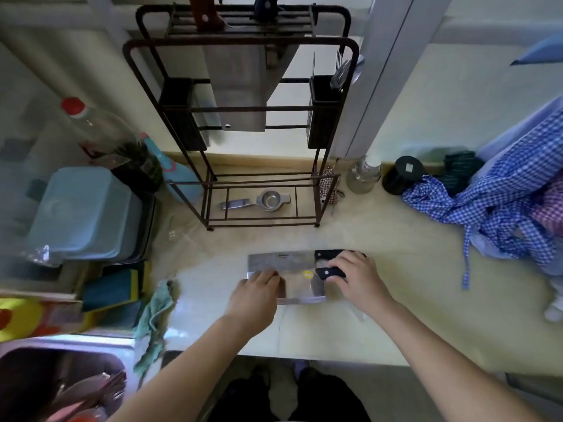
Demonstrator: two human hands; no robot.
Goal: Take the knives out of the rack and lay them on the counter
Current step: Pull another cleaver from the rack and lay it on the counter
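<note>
A dark metal rack (pixel 332 123) stands at the back of the counter. A brown-handled cleaver (pixel 240 95) hangs in it, and a dark-handled knife (pixel 265 7) sits in a slot to its right. Two cleavers lie side by side on the counter in front of the rack. The far cleaver (pixel 280 261) lies flat with its black handle to the right. My right hand (pixel 356 280) grips the black handle of the near cleaver (pixel 300 286). My left hand (pixel 259 295) rests its fingertips on the left end of that blade.
A metal strainer (pixel 265 201) lies on the rack's base. Blue lidded boxes (pixel 85 214) and bottles stand at the left, with a sink (pixel 61 379) below. A glass jar (pixel 364 175), a black jar (pixel 402 175) and blue checked cloth (pixel 502 202) fill the right. A green rag (pixel 155 318) hangs near the sink.
</note>
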